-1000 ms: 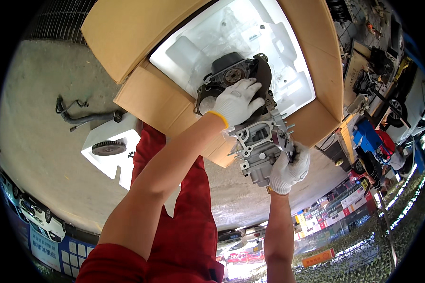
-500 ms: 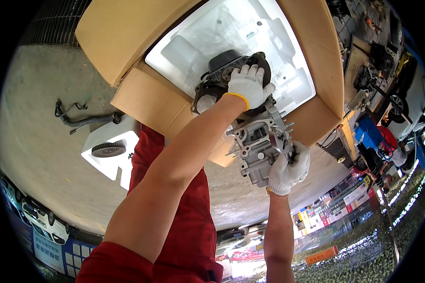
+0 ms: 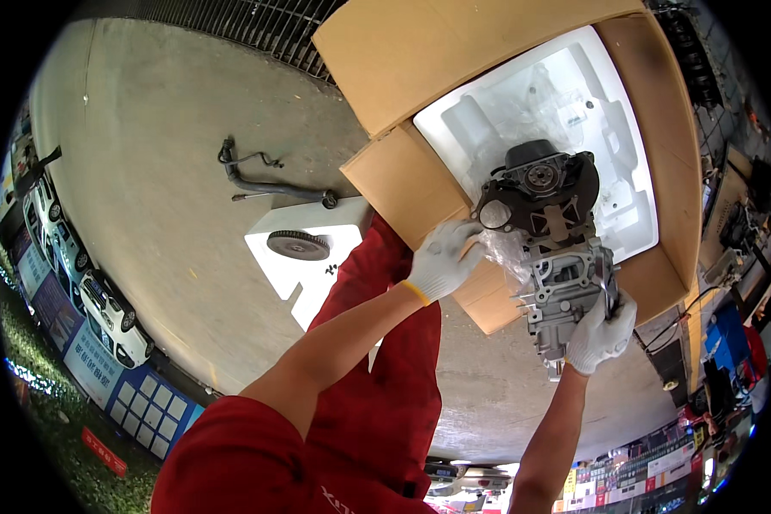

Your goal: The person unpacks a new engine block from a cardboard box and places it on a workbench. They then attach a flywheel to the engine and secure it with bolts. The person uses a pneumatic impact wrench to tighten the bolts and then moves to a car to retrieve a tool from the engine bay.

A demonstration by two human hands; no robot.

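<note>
Gloved right hand [image 3: 602,332] grips the ribbed metal engine [image 3: 552,248]; left hand [image 3: 444,259], seemingly open, touches crinkled plastic [image 3: 504,250].

Both forearms are bare and reach forward and up from the lower edge, the upper arms in red sleeves, each hand in a white knit glove. The left hand [image 3: 441,259] sits at the end of a long, nearly straight arm, its palm turned down and its fingers [image 3: 464,236] spread and gently curled, the glove cuff edged in yellow at the wrist. The right hand [image 3: 601,332] rises on a steeper forearm with the wrist bent back and the fingers seemingly closed into a tight grip, though the glove hides their exact curl.
</note>
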